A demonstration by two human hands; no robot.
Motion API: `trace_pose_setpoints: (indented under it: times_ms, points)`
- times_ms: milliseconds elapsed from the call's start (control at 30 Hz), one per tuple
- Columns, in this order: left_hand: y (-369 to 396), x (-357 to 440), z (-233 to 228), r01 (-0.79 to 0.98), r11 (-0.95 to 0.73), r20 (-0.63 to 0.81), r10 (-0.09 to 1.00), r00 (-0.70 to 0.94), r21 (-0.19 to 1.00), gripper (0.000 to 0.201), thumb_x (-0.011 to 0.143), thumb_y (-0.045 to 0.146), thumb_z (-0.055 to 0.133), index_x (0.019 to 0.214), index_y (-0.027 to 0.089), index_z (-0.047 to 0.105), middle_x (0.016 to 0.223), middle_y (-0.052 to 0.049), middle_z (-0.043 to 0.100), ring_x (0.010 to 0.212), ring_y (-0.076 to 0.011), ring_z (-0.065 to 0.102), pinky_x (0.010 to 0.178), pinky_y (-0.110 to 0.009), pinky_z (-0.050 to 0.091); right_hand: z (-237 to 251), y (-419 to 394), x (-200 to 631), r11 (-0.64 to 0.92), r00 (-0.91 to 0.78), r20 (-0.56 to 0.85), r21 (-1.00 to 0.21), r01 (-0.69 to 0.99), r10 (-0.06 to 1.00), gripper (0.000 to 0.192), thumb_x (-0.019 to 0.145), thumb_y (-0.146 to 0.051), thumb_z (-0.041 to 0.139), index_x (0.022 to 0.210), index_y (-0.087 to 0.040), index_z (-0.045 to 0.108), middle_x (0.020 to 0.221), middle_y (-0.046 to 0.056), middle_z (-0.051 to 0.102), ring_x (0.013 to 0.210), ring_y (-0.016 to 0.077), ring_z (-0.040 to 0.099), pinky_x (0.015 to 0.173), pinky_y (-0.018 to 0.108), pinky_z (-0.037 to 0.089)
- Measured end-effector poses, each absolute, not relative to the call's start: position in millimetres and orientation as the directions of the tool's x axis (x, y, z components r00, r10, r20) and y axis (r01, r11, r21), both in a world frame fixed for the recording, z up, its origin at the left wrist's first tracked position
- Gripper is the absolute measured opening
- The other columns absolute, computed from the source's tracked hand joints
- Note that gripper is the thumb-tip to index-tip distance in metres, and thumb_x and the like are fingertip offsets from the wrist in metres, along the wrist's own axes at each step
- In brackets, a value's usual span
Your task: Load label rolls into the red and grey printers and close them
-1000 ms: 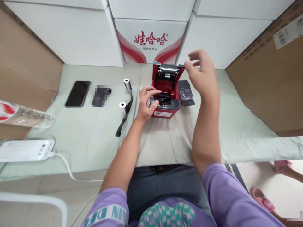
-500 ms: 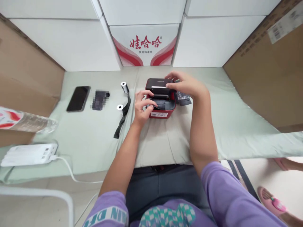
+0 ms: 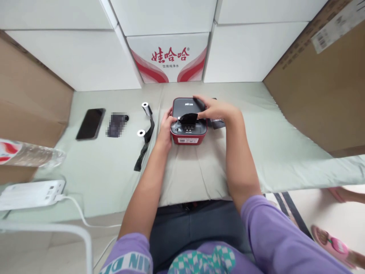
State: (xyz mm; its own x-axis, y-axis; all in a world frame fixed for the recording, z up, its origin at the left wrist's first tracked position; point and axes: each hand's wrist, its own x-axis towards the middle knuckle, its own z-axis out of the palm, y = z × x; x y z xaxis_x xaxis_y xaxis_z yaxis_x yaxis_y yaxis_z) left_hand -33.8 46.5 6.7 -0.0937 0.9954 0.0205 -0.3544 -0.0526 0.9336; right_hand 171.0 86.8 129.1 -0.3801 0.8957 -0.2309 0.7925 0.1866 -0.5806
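Note:
A small red and black label printer stands on the cloth-covered surface, its black lid down. A black strip sticks up out of the slot in the lid. My left hand grips the printer's left side, thumb on the lid's edge. My right hand holds the right side, with its thumb by the black strip and its fingers over the far right corner. Part of a dark packet shows behind my right hand. To the left lie two white-cored rolls with black ribbon trailing from them.
Further left are a phone, a blurred dark item, a plastic bottle and a white power bank with a cable. White boxes wall the back; a cardboard box stands right. Another person's foot shows lower right.
The printer's lid has come down over the inside, and the black strip now stands out of its slot. My left hand has moved from inside the printer to its left side.

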Motion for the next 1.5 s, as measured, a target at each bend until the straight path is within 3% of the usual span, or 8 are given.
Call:
trace_pose_setpoints:
  times_ms: [233, 367, 467, 600, 900, 1067, 1267, 1500]
  points:
    - [47, -26, 0, -0.346, -0.134, 0.066, 0.977, -0.201, 0.929, 0.052, 0.081, 0.036, 0.061, 0.132, 0.027, 0.065, 0.135, -0.004, 0.07, 0.126, -0.0248, 0.066, 0.106, -0.037, 0.054, 129, 85, 172, 0.185, -0.366, -0.227, -0.564, 0.805, 0.902, 0.097, 0.08, -0.037, 0.08, 0.164, -0.024, 0.034, 0.165, 0.014, 0.045, 0.14, 0.0302, 0.056, 0.116, 0.039, 0.046]
    - [40, -18, 2, -0.399, -0.176, 0.097, 0.973, -0.208, 0.9, 0.052, 0.078, 0.033, 0.059, 0.129, 0.028, 0.069, 0.14, -0.002, 0.069, 0.139, -0.025, 0.059, 0.118, -0.037, 0.047, 137, 78, 167, 0.006, -0.244, -0.382, -0.529, 0.849, 0.891, 0.082, 0.078, -0.045, 0.081, 0.149, -0.018, 0.051, 0.119, 0.018, 0.077, 0.094, 0.0328, 0.076, 0.081, 0.043, 0.061]
    - [32, -18, 5, -0.422, -0.21, 0.127, 0.968, -0.216, 0.882, 0.047, 0.081, 0.032, 0.055, 0.125, 0.028, 0.072, 0.139, 0.0, 0.07, 0.145, -0.0238, 0.054, 0.125, -0.038, 0.04, 140, 72, 155, 0.048, -0.265, -0.369, -0.503, 0.863, 0.891, 0.057, 0.082, -0.046, 0.076, 0.13, -0.017, 0.063, 0.091, 0.016, 0.079, 0.077, 0.0322, 0.075, 0.068, 0.042, 0.059]
    - [25, -27, 7, -0.358, -0.326, 0.202, 0.918, -0.341, 0.875, 0.051, 0.082, 0.03, 0.052, 0.131, 0.031, 0.069, 0.142, 0.004, 0.068, 0.149, -0.0216, 0.05, 0.128, -0.037, 0.037, 140, 66, 135, 0.236, -0.352, -0.135, -0.52, 0.821, 0.926, 0.061, 0.085, -0.049, 0.074, 0.136, -0.021, 0.058, 0.119, 0.016, 0.077, 0.092, 0.0314, 0.075, 0.078, 0.04, 0.058]
    - [33, -39, 8, -0.457, -0.249, 0.09, 0.936, -0.341, 0.854, 0.058, 0.078, 0.027, 0.056, 0.135, 0.029, 0.068, 0.143, 0.003, 0.068, 0.144, -0.0229, 0.055, 0.126, -0.037, 0.039, 134, 70, 123, 0.225, -0.354, -0.16, -0.522, 0.823, 0.922, 0.059, 0.092, -0.048, 0.067, 0.143, -0.02, 0.057, 0.133, 0.018, 0.072, 0.111, 0.0342, 0.071, 0.091, 0.041, 0.056]
    - [34, -43, 9, -0.433, -0.234, 0.09, 0.94, -0.329, 0.871, 0.058, 0.076, 0.028, 0.058, 0.133, 0.029, 0.071, 0.142, 0.005, 0.069, 0.15, -0.0226, 0.049, 0.126, -0.034, 0.039, 130, 83, 144, 0.112, -0.321, -0.216, -0.644, 0.757, 0.922, 0.064, 0.093, -0.054, 0.061, 0.149, -0.024, 0.054, 0.116, 0.011, 0.078, 0.076, 0.0231, 0.073, 0.072, 0.035, 0.058]
    - [37, -53, 0, -0.395, -0.265, 0.173, 0.952, -0.252, 0.88, 0.054, 0.08, 0.035, 0.066, 0.134, 0.03, 0.072, 0.147, 0.002, 0.067, 0.152, -0.0242, 0.047, 0.129, -0.035, 0.035, 117, 103, 187, -0.007, 0.017, 0.013, -0.577, 0.817, 1.0, 0.052, 0.095, -0.036, 0.056, 0.142, -0.014, 0.06, 0.131, 0.018, 0.072, 0.115, 0.0302, 0.07, 0.1, 0.042, 0.053]
    - [42, -55, -12, -0.328, -0.327, 0.223, 0.922, -0.315, 0.886, 0.053, 0.089, 0.057, 0.064, 0.133, 0.028, 0.072, 0.152, -0.003, 0.062, 0.153, -0.0239, 0.045, 0.129, -0.036, 0.033, 103, 111, 198, -0.129, 0.06, -0.143, -0.539, 0.832, 0.988, 0.074, 0.086, -0.042, 0.072, 0.151, -0.013, 0.049, 0.147, 0.022, 0.061, 0.129, 0.0346, 0.063, 0.105, 0.043, 0.052]
